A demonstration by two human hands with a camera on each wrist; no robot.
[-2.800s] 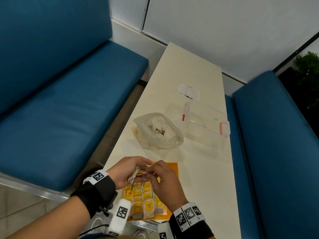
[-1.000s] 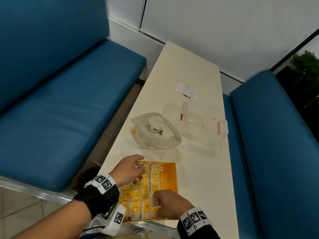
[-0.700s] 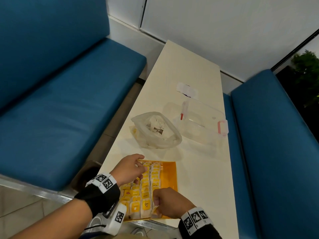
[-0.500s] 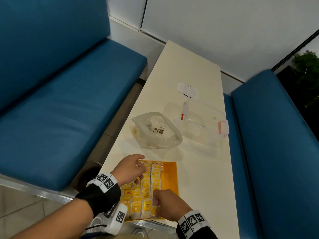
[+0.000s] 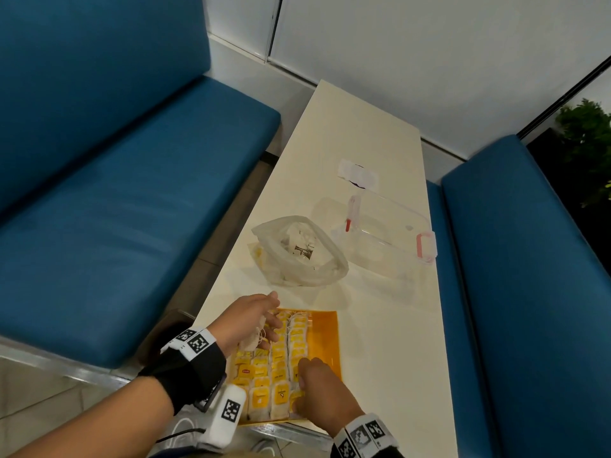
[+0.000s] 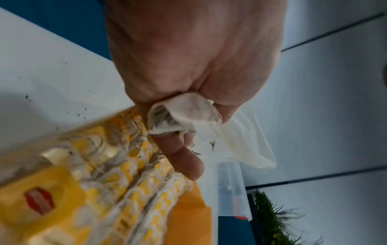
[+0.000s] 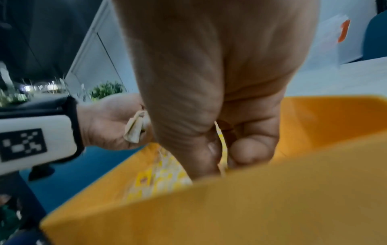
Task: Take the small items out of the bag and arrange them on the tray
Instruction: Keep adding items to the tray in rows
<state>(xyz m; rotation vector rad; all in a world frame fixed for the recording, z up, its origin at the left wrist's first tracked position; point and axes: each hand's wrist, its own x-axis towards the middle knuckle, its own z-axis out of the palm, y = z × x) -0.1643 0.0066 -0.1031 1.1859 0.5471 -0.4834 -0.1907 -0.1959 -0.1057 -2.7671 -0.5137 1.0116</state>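
Observation:
An orange tray point(image 5: 325, 338) at the table's near edge holds rows of tea bags with yellow tags point(image 5: 281, 358). My left hand point(image 5: 246, 320) hovers over the tray's far left part and grips a bunch of white tea bags point(image 6: 186, 116) in its palm. My right hand point(image 5: 317, 388) is down at the tray's near right corner, pinching a yellow-tagged tea bag point(image 7: 221, 149) between thumb and fingers. The clear plastic bag point(image 5: 299, 252) with more tea bags lies open beyond the tray.
A clear lidded container point(image 5: 386, 233) with red clips sits right of the bag, a small white packet point(image 5: 357, 170) farther back. Blue benches point(image 5: 115, 209) flank the narrow cream table point(image 5: 390, 342). The tray's right column point(image 7: 314, 116) shows bare orange.
Both hands came down from working together above the tray. The right hand went to the tray's near right corner with a tea bag; the left stays over the far left, still gripping bags.

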